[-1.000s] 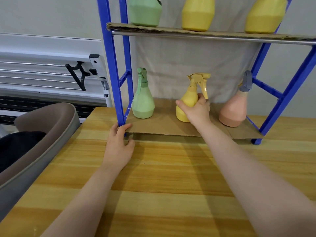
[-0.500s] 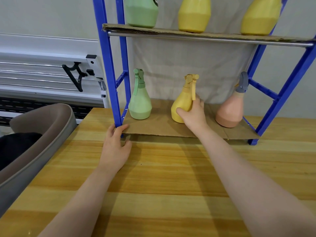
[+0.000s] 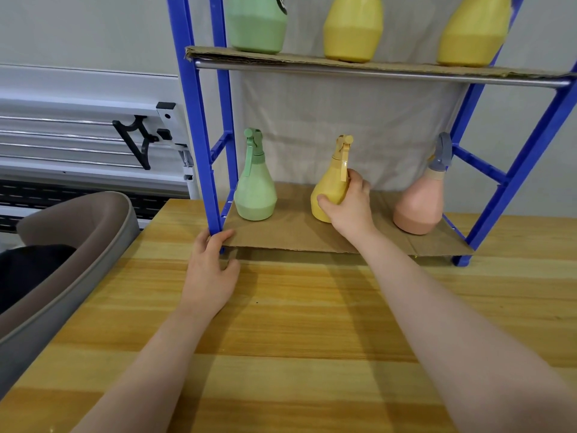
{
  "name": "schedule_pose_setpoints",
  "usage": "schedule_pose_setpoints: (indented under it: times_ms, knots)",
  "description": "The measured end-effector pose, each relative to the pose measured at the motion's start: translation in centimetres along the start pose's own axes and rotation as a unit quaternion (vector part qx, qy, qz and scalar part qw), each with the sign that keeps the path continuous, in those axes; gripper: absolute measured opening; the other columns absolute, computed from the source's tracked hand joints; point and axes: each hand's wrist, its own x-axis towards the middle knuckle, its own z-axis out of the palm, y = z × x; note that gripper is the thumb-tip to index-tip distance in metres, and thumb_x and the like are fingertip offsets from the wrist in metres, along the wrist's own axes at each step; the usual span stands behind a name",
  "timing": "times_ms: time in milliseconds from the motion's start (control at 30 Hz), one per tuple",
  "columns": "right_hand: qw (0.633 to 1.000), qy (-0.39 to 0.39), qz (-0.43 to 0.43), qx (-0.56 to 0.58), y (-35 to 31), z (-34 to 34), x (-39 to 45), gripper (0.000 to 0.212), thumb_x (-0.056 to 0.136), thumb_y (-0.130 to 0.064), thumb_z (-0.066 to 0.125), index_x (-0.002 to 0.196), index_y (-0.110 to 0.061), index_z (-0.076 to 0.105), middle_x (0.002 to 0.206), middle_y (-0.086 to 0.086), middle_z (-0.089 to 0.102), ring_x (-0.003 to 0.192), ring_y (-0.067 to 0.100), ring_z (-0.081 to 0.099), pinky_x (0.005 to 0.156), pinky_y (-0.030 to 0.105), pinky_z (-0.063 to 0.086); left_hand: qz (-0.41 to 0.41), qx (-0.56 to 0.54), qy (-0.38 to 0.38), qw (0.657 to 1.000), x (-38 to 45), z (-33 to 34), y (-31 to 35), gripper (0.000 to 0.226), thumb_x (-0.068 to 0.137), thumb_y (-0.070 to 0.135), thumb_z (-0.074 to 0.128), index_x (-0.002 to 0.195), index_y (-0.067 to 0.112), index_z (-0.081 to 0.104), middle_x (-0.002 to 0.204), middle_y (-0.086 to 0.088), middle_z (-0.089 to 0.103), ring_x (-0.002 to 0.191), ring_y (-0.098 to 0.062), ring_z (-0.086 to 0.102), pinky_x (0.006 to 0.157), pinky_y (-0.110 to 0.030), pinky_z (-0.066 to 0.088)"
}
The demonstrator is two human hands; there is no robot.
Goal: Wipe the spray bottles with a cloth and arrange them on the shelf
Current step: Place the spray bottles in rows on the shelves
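Observation:
A blue-framed shelf stands on the wooden table, its lower level lined with cardboard. On that cardboard stand a green spray bottle at the left, a yellow spray bottle in the middle and a pink spray bottle with a grey nozzle at the right. My right hand grips the yellow bottle's body from the right side. My left hand rests on the table, fingers touching the cardboard's front left corner by the blue post. No cloth is held.
The upper shelf carries a green bottle and two yellow bottles. A grey fabric hangs behind the shelf. A brown-grey chair stands left of the wooden table.
The yellow bottle has been turned, so its nozzle now points toward me instead of sideways, and it sits slightly further back. My left hand stays at the shelf corner.

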Motion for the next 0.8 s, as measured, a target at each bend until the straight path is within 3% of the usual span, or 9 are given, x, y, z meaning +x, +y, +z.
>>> schedule_pose_setpoints:
  times_ms: [267,367,433,567,667,733,800]
  knots:
    - [0.999,-0.016,0.020,-0.033,-0.5,-0.6,-0.4,0.092,0.079,-0.042,0.075,0.150,-0.018,0.021,0.147,0.010,0.030,0.135,0.030,0.034,0.108,0.043,0.034,0.016,0.017,0.009,1.000,-0.4,-0.1,0.6,0.057,0.089,0.014,0.063,0.139,0.031,0.042,0.155,-0.003,0.022,0.137,-0.023,0.036,0.111,-0.040,0.037]
    - [0.998,-0.023,0.035,-0.036,-0.1,-1.6,-1.5,0.094,0.080,-0.042,0.074,0.151,-0.016,0.018,0.150,0.010,0.029,0.139,0.028,0.029,0.111,0.042,0.032,0.036,0.047,0.053,0.997,-0.6,0.0,0.7,0.056,0.086,0.013,0.065,0.137,0.025,0.045,0.152,-0.006,0.025,0.133,-0.024,0.037,0.109,-0.042,0.038]
    - [0.999,-0.010,0.036,-0.034,0.4,-2.6,-2.5,0.087,0.082,-0.037,0.072,0.150,-0.015,0.022,0.148,0.009,0.032,0.138,0.027,0.032,0.111,0.040,0.034,0.050,0.058,0.080,0.994,-0.7,-0.1,0.8,0.056,0.084,0.012,0.066,0.136,0.020,0.046,0.145,-0.007,0.031,0.131,-0.026,0.038,0.108,-0.043,0.038]
    - [0.999,0.026,0.025,-0.030,1.7,-4.9,-4.9,0.064,0.085,-0.024,0.067,0.140,-0.014,0.037,0.130,0.004,0.047,0.120,0.020,0.047,0.095,0.027,0.040,0.130,0.107,0.068,0.983,-1.1,0.2,1.1,0.055,0.080,0.008,0.066,0.132,0.016,0.052,0.133,-0.008,0.041,0.124,-0.031,0.041,0.104,-0.049,0.040]
    - [0.997,0.055,0.025,-0.038,2.9,-7.0,-6.1,0.050,0.085,-0.018,0.065,0.130,-0.018,0.042,0.117,0.000,0.050,0.108,0.018,0.052,0.087,0.031,0.047,0.180,0.152,0.014,0.972,-1.2,0.6,0.9,0.063,0.075,0.009,0.069,0.134,0.019,0.050,0.137,-0.005,0.042,0.130,-0.029,0.037,0.106,-0.050,0.036]
    - [0.994,0.093,0.028,-0.052,3.4,-8.4,-6.2,0.042,0.084,-0.013,0.064,0.122,-0.016,0.045,0.112,0.002,0.051,0.103,0.020,0.052,0.080,0.029,0.045,0.186,0.171,0.003,0.968,-1.0,0.7,0.8,0.066,0.073,0.011,0.071,0.136,0.020,0.049,0.139,-0.004,0.043,0.132,-0.027,0.036,0.108,-0.049,0.033]
    - [0.987,0.144,0.030,-0.063,3.9,-9.5,-5.8,0.042,0.082,-0.013,0.066,0.119,-0.014,0.047,0.113,0.004,0.052,0.105,0.023,0.053,0.085,0.033,0.047,0.185,0.172,0.007,0.967,-1.0,0.7,0.8,0.066,0.074,0.011,0.071,0.136,0.021,0.049,0.139,-0.002,0.045,0.132,-0.027,0.037,0.108,-0.049,0.032]
